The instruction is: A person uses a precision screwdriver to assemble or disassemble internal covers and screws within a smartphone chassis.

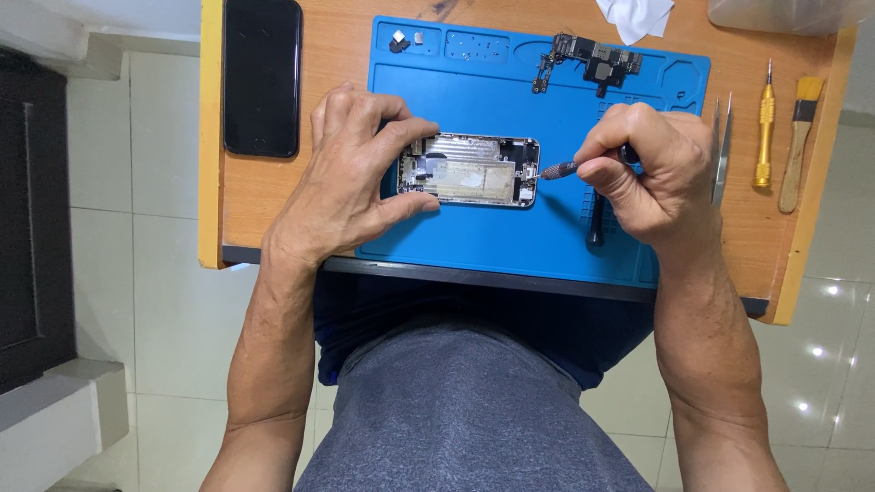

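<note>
Small phone-repair bench, likely a home or small-shop setup. Narrow wooden table [273, 196] with yellow edging, set over pale glossy floor tiles [164, 301]. Blue silicone work mat [510, 246] with moulded parts trays along its far edge. Opened phone chassis [469, 170] at the mat's centre, loose circuit board [591, 59] far on the mat. Right of the mat: tweezers [723, 150], gold-handled screwdriver [765, 128], small brush [800, 141]. Detached dark screen [262, 77] far left.

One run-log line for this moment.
left hand: steadies opened phone | right hand: holds screwdriver, tip at phone's right end | surface: blue mat
</note>
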